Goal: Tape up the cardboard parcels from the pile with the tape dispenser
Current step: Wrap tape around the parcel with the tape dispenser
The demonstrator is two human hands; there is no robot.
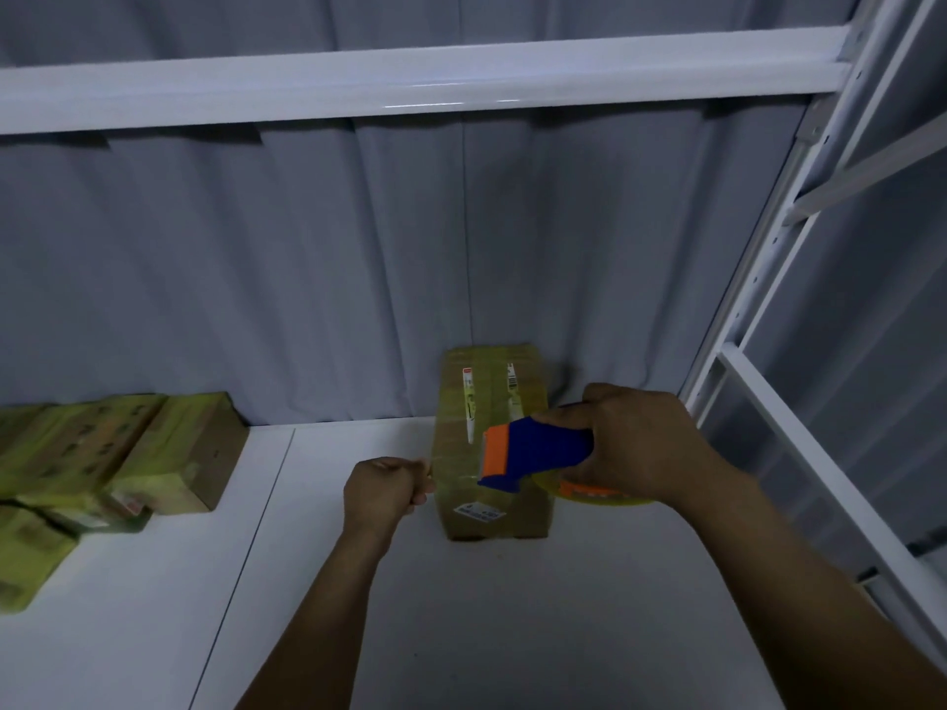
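We see a big gray curtain [230, 258] hanging behind the parcel [487, 397], and it fills most of the back. A long white beam [410, 87] runs high above the parcel from side to side. A white rack [758, 361] with tall posts stands to the right of the parcel. A white table [512, 632] lies under the parcel and comes all the way toward us.

A pile of parcels [112, 453] sits well to the left of the parcel, on the same table. They are brown boxes with shiny yellowish tape on them.

The parcel is a long brown box. It lies flat near the middle of the table, and its far end reaches the curtain. Shiny tape covers its top.

The tape dispenser [533, 456] is blue and orange. It hangs just over the near right part of the parcel, with its orange end pointing left across the box. Its tape roll [589, 497] sticks out at the right side of the parcel.

Our right hand [640, 443] is just to the right of the parcel, and its fingers wrap tight around the dispenser's handle.

Our left hand [384, 486] is at the parcel's left edge, touching it. Its fingers are curled into a fist. We cannot tell if it pinches anything.

A small white label [479, 512] sits on the near end of the parcel.
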